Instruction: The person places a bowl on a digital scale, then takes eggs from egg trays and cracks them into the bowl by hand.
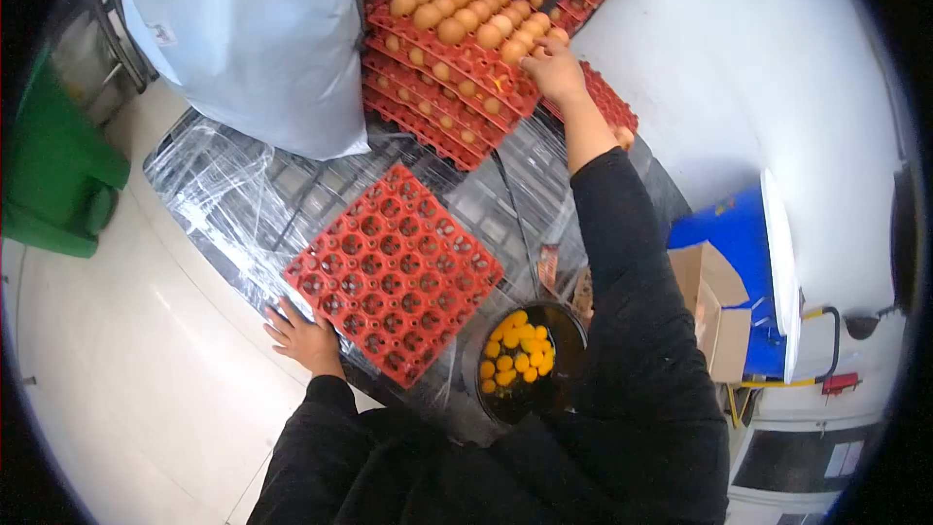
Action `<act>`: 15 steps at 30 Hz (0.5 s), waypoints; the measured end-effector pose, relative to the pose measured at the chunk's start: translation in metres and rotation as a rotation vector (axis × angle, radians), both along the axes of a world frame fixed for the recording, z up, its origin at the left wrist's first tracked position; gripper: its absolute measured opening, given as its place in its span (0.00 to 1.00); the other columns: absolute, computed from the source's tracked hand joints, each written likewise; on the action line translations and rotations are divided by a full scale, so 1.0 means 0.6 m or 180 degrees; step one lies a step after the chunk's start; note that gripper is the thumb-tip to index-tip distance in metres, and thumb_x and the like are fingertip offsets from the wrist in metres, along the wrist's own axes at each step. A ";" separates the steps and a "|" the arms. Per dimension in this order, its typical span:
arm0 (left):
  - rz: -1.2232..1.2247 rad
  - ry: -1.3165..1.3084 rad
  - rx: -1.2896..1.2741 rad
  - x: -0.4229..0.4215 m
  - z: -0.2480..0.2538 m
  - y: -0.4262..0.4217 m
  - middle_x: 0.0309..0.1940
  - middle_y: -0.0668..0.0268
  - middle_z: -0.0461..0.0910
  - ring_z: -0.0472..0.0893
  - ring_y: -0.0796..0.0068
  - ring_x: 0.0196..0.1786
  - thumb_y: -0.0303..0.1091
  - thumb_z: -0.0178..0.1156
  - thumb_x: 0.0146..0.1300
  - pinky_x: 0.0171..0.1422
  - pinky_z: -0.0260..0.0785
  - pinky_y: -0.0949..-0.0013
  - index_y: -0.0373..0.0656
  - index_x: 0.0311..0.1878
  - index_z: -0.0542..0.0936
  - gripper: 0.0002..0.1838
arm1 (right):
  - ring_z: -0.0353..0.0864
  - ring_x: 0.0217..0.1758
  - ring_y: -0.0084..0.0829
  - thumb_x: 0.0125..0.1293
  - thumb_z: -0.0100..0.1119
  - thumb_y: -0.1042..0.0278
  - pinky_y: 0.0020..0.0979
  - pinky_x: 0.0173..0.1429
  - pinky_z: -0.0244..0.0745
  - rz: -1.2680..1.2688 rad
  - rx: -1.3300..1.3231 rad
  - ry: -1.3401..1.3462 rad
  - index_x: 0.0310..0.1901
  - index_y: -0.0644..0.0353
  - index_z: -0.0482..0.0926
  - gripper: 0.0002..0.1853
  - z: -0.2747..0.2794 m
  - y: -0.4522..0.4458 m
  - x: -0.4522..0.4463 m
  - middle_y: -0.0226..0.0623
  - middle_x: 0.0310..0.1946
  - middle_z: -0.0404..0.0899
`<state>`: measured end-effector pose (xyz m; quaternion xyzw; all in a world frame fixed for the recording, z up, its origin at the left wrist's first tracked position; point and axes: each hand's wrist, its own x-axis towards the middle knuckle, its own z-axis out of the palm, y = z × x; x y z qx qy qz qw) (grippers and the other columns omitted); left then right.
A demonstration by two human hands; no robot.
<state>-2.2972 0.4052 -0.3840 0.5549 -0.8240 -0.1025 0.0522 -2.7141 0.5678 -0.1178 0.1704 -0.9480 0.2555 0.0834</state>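
Observation:
My right hand [559,73] reaches to the near right corner of the top egg tray, its fingers curled round an egg [540,52] that they partly hide. Rows of brown eggs [452,31] fill much of that tray, on top of a stack of red egg trays [428,107]. With fingers spread, my left hand [305,338] rests beside the left corner of an empty red egg tray [394,277] and holds nothing. Close to my body, a dark bucket [573,345] contains several yellow yolks [522,345] in clear liquid.
Plastic film [224,175] wraps the dark pallet surface below the trays. A large white sack [253,39] stands at back left, near a green bin [58,165]. On the right are an open cardboard box [724,331] and a blue container [729,233]. Another red tray [607,102] lies behind my right wrist.

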 end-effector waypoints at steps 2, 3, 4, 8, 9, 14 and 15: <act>0.0028 -0.0065 0.0055 -0.005 -0.002 -0.003 0.68 0.58 0.48 0.47 0.48 0.68 0.54 0.49 0.57 0.63 0.45 0.39 0.53 0.65 0.57 0.34 | 0.74 0.49 0.41 0.46 0.63 0.55 0.34 0.54 0.67 0.0012 0.0527 0.0159 0.50 0.56 0.74 0.27 -0.011 -0.036 -0.021 0.48 0.42 0.77; 0.0031 -0.0113 0.0080 -0.003 -0.006 -0.005 0.68 0.59 0.48 0.47 0.48 0.69 0.55 0.50 0.56 0.64 0.45 0.39 0.54 0.65 0.57 0.34 | 0.75 0.48 0.42 0.46 0.63 0.56 0.33 0.53 0.68 0.0008 0.0788 0.0225 0.49 0.56 0.75 0.26 -0.020 -0.051 -0.029 0.49 0.41 0.77; 0.0018 -0.0145 0.0041 0.000 -0.016 -0.007 0.68 0.59 0.48 0.47 0.49 0.69 0.56 0.50 0.56 0.63 0.45 0.39 0.55 0.66 0.57 0.35 | 0.76 0.46 0.43 0.47 0.63 0.56 0.33 0.52 0.68 0.0002 0.1063 0.0292 0.48 0.56 0.75 0.25 -0.028 -0.062 -0.036 0.50 0.39 0.78; -0.0012 -0.0192 0.0223 0.001 -0.010 -0.009 0.68 0.59 0.47 0.46 0.49 0.69 0.56 0.51 0.55 0.63 0.45 0.39 0.56 0.66 0.56 0.36 | 0.74 0.50 0.41 0.50 0.58 0.58 0.37 0.53 0.67 -0.0257 0.0785 -0.0078 0.44 0.55 0.76 0.19 -0.040 -0.061 -0.086 0.43 0.42 0.78; 0.0003 -0.0177 0.0202 0.000 -0.010 -0.010 0.68 0.59 0.47 0.46 0.48 0.69 0.56 0.51 0.55 0.63 0.45 0.39 0.56 0.66 0.56 0.36 | 0.75 0.47 0.40 0.49 0.59 0.60 0.37 0.51 0.69 -0.0290 0.0533 0.0279 0.44 0.57 0.76 0.19 -0.045 -0.051 -0.088 0.43 0.40 0.78; -0.0032 -0.0210 0.0163 -0.001 -0.004 -0.008 0.68 0.59 0.45 0.45 0.47 0.69 0.58 0.49 0.57 0.63 0.46 0.38 0.54 0.66 0.56 0.36 | 0.74 0.27 0.24 0.54 0.53 0.73 0.22 0.30 0.71 0.0184 -0.2204 -0.0853 0.53 0.65 0.68 0.22 -0.011 0.026 0.047 0.36 0.36 0.75; -0.0046 -0.0249 0.0181 0.000 -0.004 -0.006 0.68 0.59 0.45 0.45 0.47 0.69 0.58 0.48 0.57 0.63 0.47 0.39 0.54 0.66 0.55 0.36 | 0.74 0.27 0.24 0.54 0.52 0.73 0.23 0.29 0.71 0.0274 -0.2400 -0.0996 0.50 0.65 0.69 0.19 -0.008 0.057 0.102 0.36 0.34 0.75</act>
